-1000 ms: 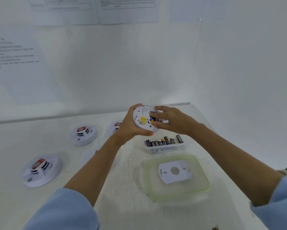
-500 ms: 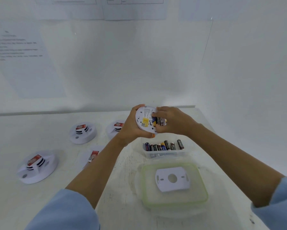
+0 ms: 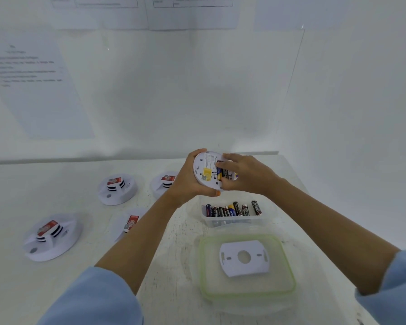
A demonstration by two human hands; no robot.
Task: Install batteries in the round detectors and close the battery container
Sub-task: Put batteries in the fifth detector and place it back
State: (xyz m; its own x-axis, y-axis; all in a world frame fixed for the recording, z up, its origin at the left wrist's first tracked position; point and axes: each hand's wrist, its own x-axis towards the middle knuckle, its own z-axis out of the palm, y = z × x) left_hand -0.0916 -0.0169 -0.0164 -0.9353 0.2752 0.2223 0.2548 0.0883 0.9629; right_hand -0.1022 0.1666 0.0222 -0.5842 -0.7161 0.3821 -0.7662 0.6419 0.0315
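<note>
My left hand (image 3: 189,181) grips a round white detector (image 3: 205,170) by its rim, held above the table with its back side toward me. A yellow label and dark batteries (image 3: 223,172) show in its open compartment. My right hand (image 3: 246,175) has its fingertips pressed on those batteries. Below the hands sits a clear battery container (image 3: 232,221) with several batteries (image 3: 233,208) standing in it. Its green-rimmed lid (image 3: 284,266) lies nearer to me, with a white mounting plate (image 3: 244,257) resting on it.
Several other round detectors with red tags lie on the white table: one at the far left (image 3: 53,236), one further back (image 3: 117,188), one behind my left wrist (image 3: 163,184), one partly under my left forearm (image 3: 129,225). White walls with papers enclose the table.
The view has shifted slightly, so the hands and detector sit a little higher and rightward. My right fingers keep working at the battery compartment; the grip on the detector is unchanged.
</note>
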